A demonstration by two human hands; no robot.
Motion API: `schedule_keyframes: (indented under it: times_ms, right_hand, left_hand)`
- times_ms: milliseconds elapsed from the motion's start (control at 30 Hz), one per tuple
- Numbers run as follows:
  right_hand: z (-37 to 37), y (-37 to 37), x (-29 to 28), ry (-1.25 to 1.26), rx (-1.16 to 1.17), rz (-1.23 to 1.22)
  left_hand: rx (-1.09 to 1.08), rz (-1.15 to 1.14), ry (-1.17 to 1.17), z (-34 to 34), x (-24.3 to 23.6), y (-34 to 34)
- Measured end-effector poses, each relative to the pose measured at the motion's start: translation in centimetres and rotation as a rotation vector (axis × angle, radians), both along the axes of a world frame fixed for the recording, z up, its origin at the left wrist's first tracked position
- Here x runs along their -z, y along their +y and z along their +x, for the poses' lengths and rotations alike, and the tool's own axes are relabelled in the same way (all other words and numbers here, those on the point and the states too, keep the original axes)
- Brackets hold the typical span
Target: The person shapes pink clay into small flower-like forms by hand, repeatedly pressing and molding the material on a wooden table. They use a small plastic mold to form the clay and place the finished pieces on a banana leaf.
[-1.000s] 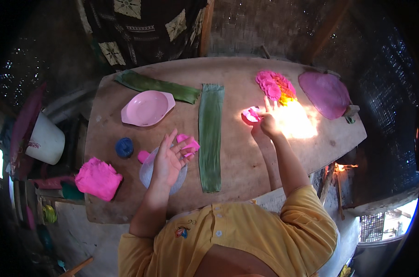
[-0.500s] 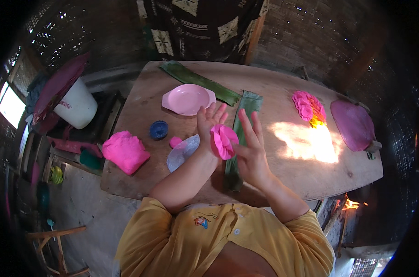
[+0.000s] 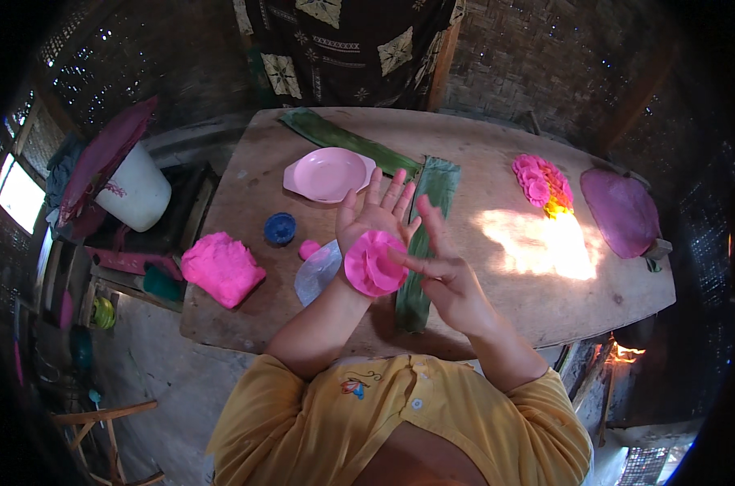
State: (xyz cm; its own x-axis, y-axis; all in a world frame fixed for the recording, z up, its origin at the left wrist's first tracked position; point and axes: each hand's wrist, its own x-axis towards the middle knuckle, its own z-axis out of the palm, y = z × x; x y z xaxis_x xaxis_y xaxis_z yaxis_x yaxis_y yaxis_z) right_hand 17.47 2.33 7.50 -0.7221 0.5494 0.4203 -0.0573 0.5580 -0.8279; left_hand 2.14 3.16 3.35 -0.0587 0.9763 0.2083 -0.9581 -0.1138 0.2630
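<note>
A bright pink dough flower (image 3: 373, 267) with thin ruffled petals lies against the wrist and heel of my left hand (image 3: 376, 217). That hand is turned palm up, its fingers spread. From the right, my right hand (image 3: 448, 279) reaches over with one digit laid on the flower's petals and another finger stretched upward; its remaining fingers are partly hidden. Beneath my left forearm is a clear plastic sheet (image 3: 315, 277), partly covered by the arm. Beside it sits a small pink dough ball (image 3: 309, 249).
On the wooden table (image 3: 513, 300) are a large pink dough lump (image 3: 222, 271), a blue cup (image 3: 279, 229), a pink dish (image 3: 329, 176), green leaf strips (image 3: 359, 150), finished pink and yellow flowers (image 3: 536, 182) and a purple flat piece (image 3: 619, 212). Fire (image 3: 624, 354) burns beyond the right edge.
The flower has shifted left and down onto my left wrist and turned its open face upward. My left fingers have spread wider, and my right hand has followed slightly left.
</note>
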Motion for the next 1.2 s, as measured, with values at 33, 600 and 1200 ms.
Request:
schedule_keyframes:
  times_ms: [33,600,1200]
  right_hand:
    - [0.0,-0.3,0.2,-0.047,0.109,0.216]
    - [-0.3,0.6,1.9,0.257,0.035,-0.839]
    - [3.1,8.1,3.9,-0.145,0.792,0.423]
  left_hand:
    - [-0.023,0.003,0.019,0.0,0.0,0.0]
    - [-0.336,0.014,0.148,0.5,-0.7,-0.4]
    - [-1.322,0.839,1.723,-4.9,-0.8,-2.7]
